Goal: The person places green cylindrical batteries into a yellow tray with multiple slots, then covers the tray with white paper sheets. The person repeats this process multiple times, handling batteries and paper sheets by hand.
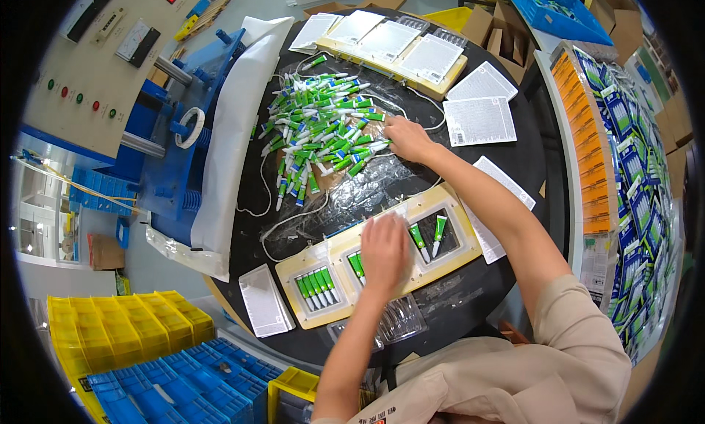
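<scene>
A pile of small green tubes with white nozzles [323,127] lies on the round black table. My right hand [407,139] is at the pile's right edge, fingers curled in; what they hold is hidden. My left hand [385,248], smeared by motion, is over the middle opening of a long cream-yellow frame [338,244] at the near side. In its left opening stands a row of several green tubes [317,287]. A few more tubes [356,265] show beside my left hand in the middle opening. Two tubes [428,238] sit apart in the right opening.
A second yellow frame [389,46] at the back carries white printed cards. More cards [479,121] lie at the right and near left. Clear plastic blisters [400,323] sit at the near edge. A blue machine [176,145] stands left; card packs [631,174] fill the right side.
</scene>
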`<state>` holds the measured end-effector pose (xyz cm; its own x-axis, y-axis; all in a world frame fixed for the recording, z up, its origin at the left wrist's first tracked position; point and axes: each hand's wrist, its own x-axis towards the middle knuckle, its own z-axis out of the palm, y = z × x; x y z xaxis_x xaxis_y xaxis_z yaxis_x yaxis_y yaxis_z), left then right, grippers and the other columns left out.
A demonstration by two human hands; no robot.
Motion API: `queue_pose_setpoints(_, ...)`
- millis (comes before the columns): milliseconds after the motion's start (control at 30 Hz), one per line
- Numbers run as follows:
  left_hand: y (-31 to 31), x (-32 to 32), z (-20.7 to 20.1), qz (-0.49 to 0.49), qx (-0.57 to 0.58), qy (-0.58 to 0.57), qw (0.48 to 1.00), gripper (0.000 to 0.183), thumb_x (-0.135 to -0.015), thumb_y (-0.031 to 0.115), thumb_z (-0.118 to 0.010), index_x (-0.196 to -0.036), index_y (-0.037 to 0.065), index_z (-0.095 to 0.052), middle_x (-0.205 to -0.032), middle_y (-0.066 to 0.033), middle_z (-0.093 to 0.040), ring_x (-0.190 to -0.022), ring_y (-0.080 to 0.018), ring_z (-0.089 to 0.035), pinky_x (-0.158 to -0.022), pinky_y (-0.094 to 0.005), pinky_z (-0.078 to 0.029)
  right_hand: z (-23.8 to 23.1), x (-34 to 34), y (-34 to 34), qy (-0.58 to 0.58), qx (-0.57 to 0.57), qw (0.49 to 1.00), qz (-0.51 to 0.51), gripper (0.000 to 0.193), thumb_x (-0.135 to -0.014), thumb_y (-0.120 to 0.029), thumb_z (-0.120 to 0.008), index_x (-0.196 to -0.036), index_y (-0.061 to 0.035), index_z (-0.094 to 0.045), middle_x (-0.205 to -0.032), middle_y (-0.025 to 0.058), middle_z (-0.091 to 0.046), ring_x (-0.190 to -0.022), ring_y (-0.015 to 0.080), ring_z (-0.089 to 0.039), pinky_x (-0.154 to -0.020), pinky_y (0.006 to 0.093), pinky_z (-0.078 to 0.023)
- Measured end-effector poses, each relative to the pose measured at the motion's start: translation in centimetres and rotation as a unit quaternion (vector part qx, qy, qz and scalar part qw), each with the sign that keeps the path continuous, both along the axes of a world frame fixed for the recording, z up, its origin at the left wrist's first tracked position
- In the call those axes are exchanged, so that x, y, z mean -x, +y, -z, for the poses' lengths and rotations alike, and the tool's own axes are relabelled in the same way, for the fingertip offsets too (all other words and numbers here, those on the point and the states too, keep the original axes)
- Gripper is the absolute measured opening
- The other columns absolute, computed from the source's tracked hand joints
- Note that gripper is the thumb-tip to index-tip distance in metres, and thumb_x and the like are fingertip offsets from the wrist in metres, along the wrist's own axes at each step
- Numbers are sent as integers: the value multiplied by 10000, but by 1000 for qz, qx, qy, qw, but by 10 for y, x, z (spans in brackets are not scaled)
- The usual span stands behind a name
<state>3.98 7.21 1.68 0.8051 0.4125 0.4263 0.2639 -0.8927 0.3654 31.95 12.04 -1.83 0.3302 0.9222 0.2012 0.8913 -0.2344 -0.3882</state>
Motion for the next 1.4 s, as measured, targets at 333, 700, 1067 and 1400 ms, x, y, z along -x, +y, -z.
queue_pose_setpoints(333,137,-104,22,33,-158,198,967,236,-838,121,-734,-1030,42,-621,-1015,-113,-628,-1002,-314,-654,-806,-439,-554,-56,76,-187,266,-165,949,34,248,-754,-24,-733,-1000,-58,-727,-900,102,-691,-782,285,-684,-687,351,-561)
queue_pose_setpoints(700,131,-97,11,6,-123,113,986,40,-875,16,-630,-907,40,-631,-952,-128,-650,-903,-302,-685,-732,-403,-569,-36,143,-205,-76,-149,984,-64,290,-816,-111,-683,-1074,23,-685,-1004,120,-667,-904,254,-650,-803,346,-547)
queue_pose_setpoints(1067,-26,27,-39,55,80,-139,986,307,-823,-71,-731,-1107,32,-681,-1060,-131,-711,-993,-326,-675,-853,-416,-544,-33,176,-206,127,-79,962,229,432,-813,-199,-815,-1193,-57,-667,-859,55,-693,-803,277,-657,-681,397,-524)
queue_pose_setpoints(1400,-38,-7,-4,-41,77,72,994,241,-910,228,-729,-993,44,-598,-887,-121,-609,-811,-315,-652,-669,-415,-527,-41,172,-207,104,-122,956,244,313,-816,-129,-784,-1116,-75,-714,-854,71,-639,-800,275,-627,-682,398,-509)
